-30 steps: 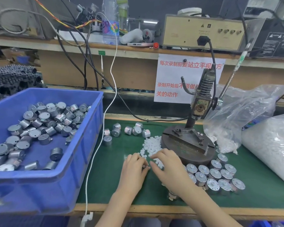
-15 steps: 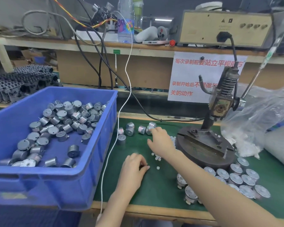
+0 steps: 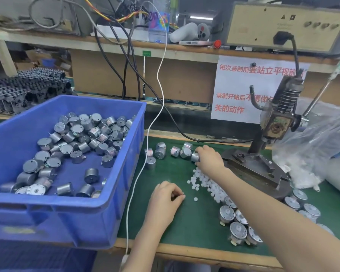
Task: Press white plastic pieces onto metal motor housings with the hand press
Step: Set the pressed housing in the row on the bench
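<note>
Right hand (image 3: 209,160) has moved from the heap of small white plastic pieces (image 3: 204,181) to the silver cylindrical metal motor housings (image 3: 175,152) on the green table (image 3: 185,222), gripping one by its side wall, probably rigid, smooth and light; left hand (image 3: 165,197) curled, contents unseen.

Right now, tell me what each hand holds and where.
Right hand grips a metal motor housing by its curved side. Left hand is curled, fingertips pinched; whether it holds anything cannot be told.

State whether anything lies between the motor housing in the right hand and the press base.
Nothing visible does. The right hand holds the motor housing beside the press base; the white pieces lie nearer the person.
</note>
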The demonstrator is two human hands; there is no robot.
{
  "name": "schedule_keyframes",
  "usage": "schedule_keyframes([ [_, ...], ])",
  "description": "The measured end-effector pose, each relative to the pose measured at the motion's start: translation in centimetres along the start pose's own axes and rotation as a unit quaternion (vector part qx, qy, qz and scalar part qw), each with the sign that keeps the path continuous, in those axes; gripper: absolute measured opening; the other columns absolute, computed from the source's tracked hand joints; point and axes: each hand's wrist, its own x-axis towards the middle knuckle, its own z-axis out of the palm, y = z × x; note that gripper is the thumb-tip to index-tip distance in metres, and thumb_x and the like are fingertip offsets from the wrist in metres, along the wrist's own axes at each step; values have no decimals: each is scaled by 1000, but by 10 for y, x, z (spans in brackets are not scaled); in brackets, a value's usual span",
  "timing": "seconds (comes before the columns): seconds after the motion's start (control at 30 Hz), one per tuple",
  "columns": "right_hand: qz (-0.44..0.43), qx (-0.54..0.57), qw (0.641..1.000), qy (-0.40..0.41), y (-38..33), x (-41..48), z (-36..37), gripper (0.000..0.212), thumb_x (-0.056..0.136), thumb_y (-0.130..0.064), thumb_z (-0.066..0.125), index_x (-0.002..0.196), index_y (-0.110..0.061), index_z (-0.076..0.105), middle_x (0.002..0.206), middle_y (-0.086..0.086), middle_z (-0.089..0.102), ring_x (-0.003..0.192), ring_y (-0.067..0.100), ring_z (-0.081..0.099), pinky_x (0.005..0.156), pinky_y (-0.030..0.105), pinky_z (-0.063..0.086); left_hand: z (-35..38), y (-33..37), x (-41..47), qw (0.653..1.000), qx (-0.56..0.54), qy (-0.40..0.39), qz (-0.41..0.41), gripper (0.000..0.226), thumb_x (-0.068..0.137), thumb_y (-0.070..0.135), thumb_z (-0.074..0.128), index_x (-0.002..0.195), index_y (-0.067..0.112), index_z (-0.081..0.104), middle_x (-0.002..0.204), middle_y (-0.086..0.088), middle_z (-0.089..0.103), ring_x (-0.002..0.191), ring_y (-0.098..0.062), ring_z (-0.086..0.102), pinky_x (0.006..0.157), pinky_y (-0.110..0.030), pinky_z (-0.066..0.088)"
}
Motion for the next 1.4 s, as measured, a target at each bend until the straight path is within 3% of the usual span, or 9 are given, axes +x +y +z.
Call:
schedule_keyframes([
  [0.17, 50, 84, 995, 10, -8, -5, -9, 21, 85, -9, 54, 98, -12, 38, 104, 8, 53, 94, 29, 49, 82, 37, 33, -3, 0, 0, 997, -64, 41, -34, 11, 84, 9, 64, 74, 14, 64, 74, 8, 53, 67, -2, 49, 64, -6, 35],
  [0.33, 48, 197, 977, 70, -28, -32, -21, 40, 82, -19, 59, 119, -13, 46, 114, 6, 50, 106, 27, 50, 85, 34, 34, -4, 1, 0, 995, -75, 51, -38, 14, 86, 10, 61, 74, 17, 61, 76, 5, 57, 70, -4, 51, 65, -7, 37],
  [0.47, 36, 412, 910, 29, -42, -76, -13, 29, 81, -31, 67, 106, -21, 57, 94, -6, 52, 84, 7, 51, 66, 19, 36, -6, 2, -1, 994, -76, 63, -37, 16, 87, 8, 59, 75, 18, 60, 74, 10, 56, 71, -4, 53, 64, -5, 36],
  [0.53, 31, 447, 894, 11, -47, -94, 0, 24, 80, -32, 68, 98, -24, 54, 89, -14, 54, 80, 0, 52, 62, 9, 37, -7, 2, 0, 994, -80, 67, -43, 17, 88, 7, 57, 76, 18, 60, 73, 10, 57, 71, -5, 54, 63, -7, 37],
  [0.7, 35, 505, 856, 100, -49, -118, 21, 27, 86, -27, 64, 111, -26, 56, 92, -21, 53, 68, -17, 53, 63, -1, 36, -8, 4, -2, 990, -102, 76, -64, 16, 89, 8, 56, 76, 15, 61, 77, -1, 63, 72, -12, 56, 67, -20, 41],
  [0.93, -5, 439, 889, 130, -42, -124, 32, 30, 93, -25, 53, 122, -23, 59, 101, -2, 65, 89, 2, 53, 79, 9, 35, -8, 3, -2, 987, -117, 74, -78, 19, 90, 10, 55, 74, 20, 60, 78, 4, 65, 76, -11, 60, 63, -8, 40],
  [1.1, -24, 402, 907, 123, -43, -124, 34, 33, 94, -23, 51, 127, -21, 56, 94, -3, 50, 86, 2, 42, 73, 12, 26, -8, 3, -2, 988, -115, 69, -76, 16, 90, 10, 54, 78, 17, 62, 81, 2, 65, 78, -12, 60, 66, -11, 41],
  [1.3, -33, 389, 915, 102, -44, -123, 35, 36, 98, -21, 42, 133, -21, 49, 100, -5, 46, 84, -1, 40, 72, 12, 27, -7, 2, -3, 989, -111, 66, -76, 15, 90, 10, 54, 78, 16, 61, 82, 1, 66, 79, -14, 61, 67, -14, 42],
  [1.4, -26, 398, 914, 81, -43, -122, 34, 38, 99, -22, 38, 137, -21, 44, 108, 0, 51, 94, 6, 46, 75, 13, 28, -7, 1, -3, 990, -104, 64, -75, 15, 90, 10, 54, 77, 16, 61, 81, 1, 65, 78, -14, 61, 65, -11, 40],
])
